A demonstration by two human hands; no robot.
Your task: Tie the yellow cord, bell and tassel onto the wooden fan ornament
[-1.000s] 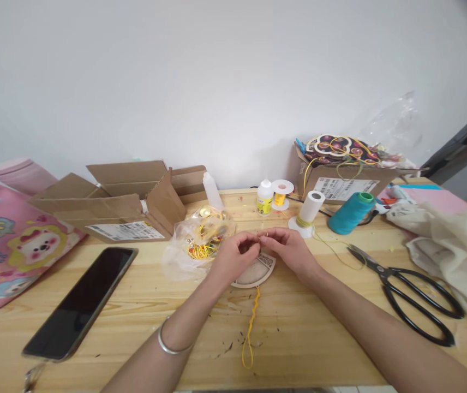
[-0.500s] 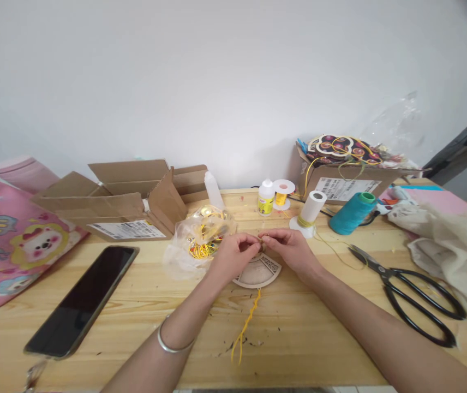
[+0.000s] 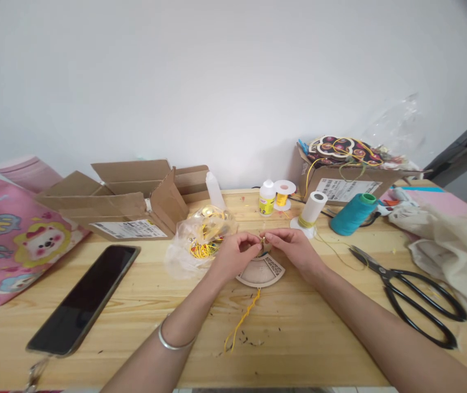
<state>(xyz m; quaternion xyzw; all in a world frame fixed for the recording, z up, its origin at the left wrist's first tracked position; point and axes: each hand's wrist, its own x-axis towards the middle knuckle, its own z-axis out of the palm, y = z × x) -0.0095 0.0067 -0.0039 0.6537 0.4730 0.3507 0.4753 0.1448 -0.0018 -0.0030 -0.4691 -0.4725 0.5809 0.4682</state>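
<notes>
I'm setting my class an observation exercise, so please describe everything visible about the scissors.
The scissors lie flat on the pale wooden table, at the person's right. Their short, grey, metallic-looking blades appear closed or nearly so, pointing away and leftward from a visible pivot. Two long, rounded black handle loops spread toward the near right. A loose strand of yellowish-green thread reaches the blades, seemingly touching them. Neither hand touches the scissors. The handle material is unclear.

The pale surface (image 3: 155,322) of smooth wood shows its grain. The flat black phone (image 3: 83,299) looks glossy, the open brown box (image 3: 94,206) is matt cardboard, and the black-handled scissors (image 3: 384,272) have grey metal blades.
</notes>
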